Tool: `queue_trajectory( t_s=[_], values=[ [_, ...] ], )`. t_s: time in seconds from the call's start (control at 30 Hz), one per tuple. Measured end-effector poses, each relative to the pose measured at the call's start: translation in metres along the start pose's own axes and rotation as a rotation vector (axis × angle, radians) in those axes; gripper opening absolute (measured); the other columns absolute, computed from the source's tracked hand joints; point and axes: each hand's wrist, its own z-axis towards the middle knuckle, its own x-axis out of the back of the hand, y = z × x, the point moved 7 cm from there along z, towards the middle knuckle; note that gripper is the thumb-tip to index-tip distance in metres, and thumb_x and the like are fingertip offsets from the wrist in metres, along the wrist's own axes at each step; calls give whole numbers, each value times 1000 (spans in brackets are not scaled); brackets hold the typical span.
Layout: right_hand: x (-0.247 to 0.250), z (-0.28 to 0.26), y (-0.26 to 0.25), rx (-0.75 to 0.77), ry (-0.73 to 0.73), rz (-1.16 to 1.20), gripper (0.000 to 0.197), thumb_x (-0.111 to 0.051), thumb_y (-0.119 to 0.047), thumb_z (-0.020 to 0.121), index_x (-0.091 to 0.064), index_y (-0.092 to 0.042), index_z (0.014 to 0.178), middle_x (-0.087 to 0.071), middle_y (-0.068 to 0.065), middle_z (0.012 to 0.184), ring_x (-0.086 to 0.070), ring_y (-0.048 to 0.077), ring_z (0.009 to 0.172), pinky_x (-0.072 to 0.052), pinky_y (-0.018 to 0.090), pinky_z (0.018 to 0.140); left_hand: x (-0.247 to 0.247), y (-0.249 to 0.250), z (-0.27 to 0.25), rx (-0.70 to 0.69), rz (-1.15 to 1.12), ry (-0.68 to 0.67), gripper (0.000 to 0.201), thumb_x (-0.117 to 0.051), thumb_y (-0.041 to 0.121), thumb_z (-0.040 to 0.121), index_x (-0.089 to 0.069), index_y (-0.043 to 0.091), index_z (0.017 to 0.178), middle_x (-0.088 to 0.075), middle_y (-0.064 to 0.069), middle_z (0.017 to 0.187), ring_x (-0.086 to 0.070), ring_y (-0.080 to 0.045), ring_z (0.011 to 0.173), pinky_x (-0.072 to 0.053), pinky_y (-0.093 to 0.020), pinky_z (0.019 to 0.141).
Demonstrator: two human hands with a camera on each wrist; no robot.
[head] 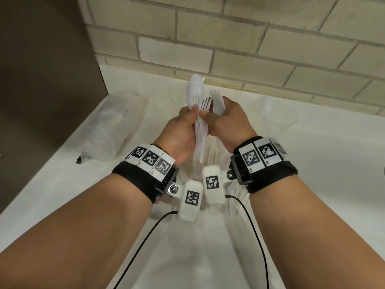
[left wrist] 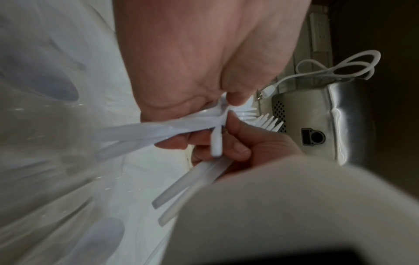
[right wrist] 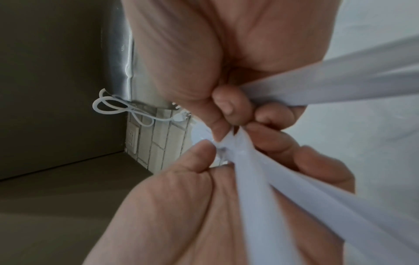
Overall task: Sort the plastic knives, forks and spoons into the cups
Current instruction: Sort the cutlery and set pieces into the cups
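Both hands are raised over the white counter [head: 312, 184], close together. My left hand [head: 191, 116] grips a bundle of white plastic cutlery by the handles [left wrist: 136, 130], with a spoon [head: 194, 87] and fork tines [head: 206, 103] sticking up. My right hand [head: 216, 117] holds forks [head: 217, 103] in its curled fingers. Its thumb touches a fork in the left hand's bundle, and its handles [right wrist: 340, 86] trail down. A clear cup [head: 278, 122] at the right holds a spoon [head: 267, 105]. Another clear cup [head: 198, 170] with cutlery stands under the hands, mostly hidden.
A plastic bag of clear cups [head: 112, 126] lies at the left by a dark panel [head: 41, 69]. A brick wall [head: 250, 49] closes the back. Black cables [head: 145, 236] hang from the wrist cameras. A white power cord [left wrist: 335, 70] lies by a metal appliance [left wrist: 317, 116].
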Motion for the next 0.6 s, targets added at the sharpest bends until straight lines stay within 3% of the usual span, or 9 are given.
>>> queue_trajectory(
  t_s=[0.1, 0.2, 0.27, 0.33, 0.4, 0.5, 0.6],
  values=[
    [3, 0, 0, 12, 20, -15, 7, -62, -8, 86, -60, -14, 88, -64, 4, 78, -61, 21, 70, -45, 30, 62, 6, -1, 3, -12, 29, 60, 43, -39, 26, 102, -37, -1, 136, -61, -18, 106, -68, -18, 75, -55, -31, 66],
    [6, 0, -3, 57, 57, -79, 8, -68, -10, 82, -61, -8, 86, -67, 15, 80, -65, 29, 68, -45, 30, 57, 7, -4, 6, 31, 55, 15, 30, -36, 28, 102, -53, 6, 115, -67, -5, 84, -66, -12, 64, -51, -29, 62],
    [7, 0, -4, 94, 88, -123, 14, -71, -12, 80, -63, -4, 89, -69, 16, 83, -67, 31, 70, -49, 33, 57, 5, -4, 5, 54, 90, -26, 27, -34, 31, 102, -57, 16, 101, -69, 5, 72, -66, -7, 61, -45, -31, 68],
    [8, 0, -6, 112, 104, -122, 17, -73, -13, 78, -65, -4, 90, -70, 15, 83, -69, 32, 73, -55, 38, 63, 5, -3, 4, 54, 88, -19, 26, -35, 29, 102, -56, 15, 107, -69, 7, 72, -67, -7, 62, -44, -33, 71],
    [9, 0, -7, 127, 109, -105, 13, -73, -12, 76, -64, -11, 86, -70, 9, 81, -70, 30, 73, -57, 42, 66, 7, -4, 5, 57, 77, 19, 32, -36, 27, 102, -51, 9, 124, -68, 2, 80, -68, -9, 65, -46, -33, 71],
    [11, -1, -12, 154, 124, -137, 23, -71, -7, 79, -58, -27, 82, -63, -8, 73, -66, 16, 68, -53, 28, 62, 10, -5, 6, 68, 64, 44, 35, -39, 21, 102, -48, 7, 132, -66, -4, 92, -68, -13, 70, -51, -33, 70],
    [10, -2, -13, 155, 100, -139, 17, -67, -9, 83, -63, -22, 94, -62, -12, 74, -63, 9, 68, -47, 21, 61, 11, -5, 7, 71, 50, 24, 26, -40, 17, 102, -54, 15, 124, -68, -2, 93, -67, -14, 76, -53, -33, 72]
  ],
)
